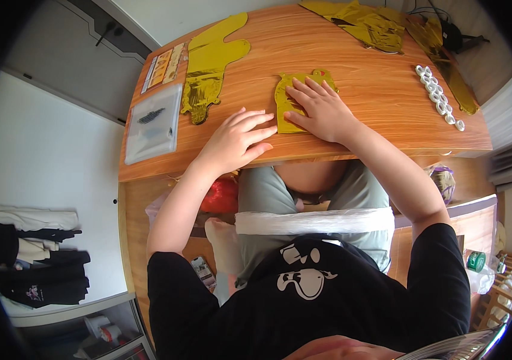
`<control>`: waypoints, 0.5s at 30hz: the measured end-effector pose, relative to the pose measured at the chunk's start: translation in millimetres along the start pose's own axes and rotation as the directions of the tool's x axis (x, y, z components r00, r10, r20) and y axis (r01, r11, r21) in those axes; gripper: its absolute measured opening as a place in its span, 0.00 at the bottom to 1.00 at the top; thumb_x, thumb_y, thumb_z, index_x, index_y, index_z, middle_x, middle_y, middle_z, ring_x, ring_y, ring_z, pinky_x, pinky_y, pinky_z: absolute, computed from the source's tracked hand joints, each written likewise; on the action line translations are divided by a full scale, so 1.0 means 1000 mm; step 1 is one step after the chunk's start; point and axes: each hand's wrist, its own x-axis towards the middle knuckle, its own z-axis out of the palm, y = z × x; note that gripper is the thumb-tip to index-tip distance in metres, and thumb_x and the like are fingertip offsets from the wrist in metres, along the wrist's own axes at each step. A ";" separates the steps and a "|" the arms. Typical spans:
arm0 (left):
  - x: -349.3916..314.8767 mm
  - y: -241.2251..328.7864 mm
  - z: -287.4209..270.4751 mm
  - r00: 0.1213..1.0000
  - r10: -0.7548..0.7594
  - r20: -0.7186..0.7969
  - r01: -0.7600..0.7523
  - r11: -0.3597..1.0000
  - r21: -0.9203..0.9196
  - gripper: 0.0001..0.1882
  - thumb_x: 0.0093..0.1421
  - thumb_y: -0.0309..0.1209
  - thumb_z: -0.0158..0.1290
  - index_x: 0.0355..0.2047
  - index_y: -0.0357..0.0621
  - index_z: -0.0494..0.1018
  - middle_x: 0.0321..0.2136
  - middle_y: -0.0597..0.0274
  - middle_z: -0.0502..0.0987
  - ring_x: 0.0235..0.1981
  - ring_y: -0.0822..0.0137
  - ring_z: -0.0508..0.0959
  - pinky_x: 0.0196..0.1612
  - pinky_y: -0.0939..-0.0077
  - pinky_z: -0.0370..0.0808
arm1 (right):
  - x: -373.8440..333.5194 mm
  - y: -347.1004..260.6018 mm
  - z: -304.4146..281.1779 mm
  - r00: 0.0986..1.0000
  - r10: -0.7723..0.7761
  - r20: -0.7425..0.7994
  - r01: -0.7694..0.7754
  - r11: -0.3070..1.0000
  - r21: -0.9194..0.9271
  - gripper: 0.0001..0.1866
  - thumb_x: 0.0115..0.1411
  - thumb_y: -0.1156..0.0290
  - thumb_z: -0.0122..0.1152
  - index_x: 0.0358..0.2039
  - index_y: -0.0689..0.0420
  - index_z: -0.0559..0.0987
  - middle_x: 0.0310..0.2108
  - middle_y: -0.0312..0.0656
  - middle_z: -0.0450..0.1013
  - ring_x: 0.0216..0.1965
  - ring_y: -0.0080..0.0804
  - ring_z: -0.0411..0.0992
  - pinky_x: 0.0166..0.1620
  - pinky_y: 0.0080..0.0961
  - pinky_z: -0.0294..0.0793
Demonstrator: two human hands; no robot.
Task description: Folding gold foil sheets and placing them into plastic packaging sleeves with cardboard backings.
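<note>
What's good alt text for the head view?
A person's right hand rests palm-down on a flat gold foil piece on a wooden table, the left hand open beside it. A longer gold foil piece and clear plastic packet lie left; white rings lie right.

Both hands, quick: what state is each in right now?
Left hand: open, holding nothing, fingertips by the near gold foil piece.
Right hand: open, laid flat on that piece, not gripping it.
</note>
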 end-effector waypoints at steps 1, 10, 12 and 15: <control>0.000 -0.004 -0.001 1.000 -0.002 -0.001 0.002 1.000 -0.002 0.20 0.65 0.41 0.58 0.55 0.51 0.80 0.61 0.59 0.74 0.64 0.55 0.70 0.69 0.50 0.64 | 0.000 -0.001 0.000 1.000 0.002 0.004 -0.002 1.000 -0.008 0.37 0.71 0.41 0.46 0.72 0.52 0.62 0.75 0.47 0.54 0.77 0.46 0.46 0.76 0.44 0.42; 0.007 -0.022 -0.019 0.972 0.187 0.145 -0.195 0.980 0.043 0.24 0.62 0.47 0.59 0.58 0.60 0.78 0.65 0.62 0.70 0.66 0.54 0.68 0.67 0.54 0.66 | 0.000 -0.002 0.006 1.000 -0.011 -0.027 0.008 0.994 -0.106 0.37 0.71 0.41 0.46 0.72 0.51 0.61 0.75 0.46 0.54 0.76 0.46 0.47 0.76 0.44 0.43; 0.007 -0.025 -0.022 0.960 0.223 0.167 -0.235 0.970 0.058 0.24 0.62 0.47 0.58 0.59 0.63 0.78 0.64 0.63 0.70 0.64 0.55 0.69 0.66 0.54 0.66 | 0.000 -0.003 0.005 1.000 -0.007 -0.022 0.005 0.994 -0.105 0.37 0.71 0.41 0.46 0.72 0.51 0.61 0.75 0.46 0.54 0.76 0.46 0.47 0.76 0.44 0.43; 0.007 -0.030 -0.026 0.948 0.267 0.171 -0.280 0.958 0.056 0.24 0.63 0.46 0.58 0.60 0.64 0.77 0.63 0.63 0.72 0.63 0.56 0.70 0.65 0.55 0.66 | 0.000 -0.004 0.004 1.000 -0.004 -0.020 0.002 0.994 -0.108 0.37 0.71 0.41 0.46 0.72 0.51 0.61 0.75 0.46 0.54 0.76 0.46 0.47 0.76 0.44 0.43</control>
